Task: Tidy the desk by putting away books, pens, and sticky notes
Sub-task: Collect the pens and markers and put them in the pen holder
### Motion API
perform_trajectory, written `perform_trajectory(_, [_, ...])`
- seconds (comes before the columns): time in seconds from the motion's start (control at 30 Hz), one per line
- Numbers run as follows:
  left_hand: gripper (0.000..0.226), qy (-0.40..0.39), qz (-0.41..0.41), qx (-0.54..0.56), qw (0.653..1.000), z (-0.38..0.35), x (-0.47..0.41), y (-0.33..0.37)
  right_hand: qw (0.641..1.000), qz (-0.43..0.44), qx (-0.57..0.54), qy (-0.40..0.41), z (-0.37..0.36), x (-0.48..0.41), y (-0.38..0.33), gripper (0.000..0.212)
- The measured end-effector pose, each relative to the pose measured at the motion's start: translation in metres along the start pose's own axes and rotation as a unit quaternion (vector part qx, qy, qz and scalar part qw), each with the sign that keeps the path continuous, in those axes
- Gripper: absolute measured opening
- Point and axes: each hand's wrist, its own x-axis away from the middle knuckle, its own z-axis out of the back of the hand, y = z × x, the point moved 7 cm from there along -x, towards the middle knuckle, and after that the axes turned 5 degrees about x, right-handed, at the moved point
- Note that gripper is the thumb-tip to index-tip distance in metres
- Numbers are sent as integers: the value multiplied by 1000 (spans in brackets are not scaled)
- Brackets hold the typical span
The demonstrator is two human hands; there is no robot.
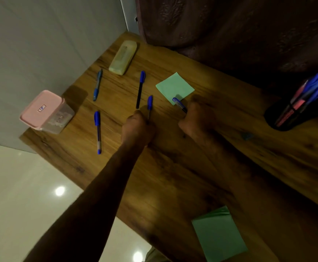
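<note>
My left hand [138, 129] grips a blue-capped pen [149, 105] at mid-desk, its cap pointing away from me. My right hand [196, 121] holds another blue pen [179, 104], whose cap end lies over the near corner of a green sticky note [175, 87]. A black pen with a blue cap [140, 88] lies just beyond my left hand. Two more blue pens [97, 85] [98, 132] lie further left. A green sticky pad [218, 237] sits at the near edge. The black mesh pen holder [290, 114] at right contains several pens.
A pink-lidded plastic box [44, 112] stands at the desk's left corner. A beige pencil case [123, 57] lies at the far side by the wall. The wooden desk [173, 176] ends at left above a glossy floor. A dark curtain hangs behind.
</note>
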Motion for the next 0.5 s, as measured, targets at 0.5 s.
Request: perform_trajectory(0.5, [19, -136, -48, 276, 950, -19, 45, 33, 839, -37, -488, -236, -22, 23, -32, 25])
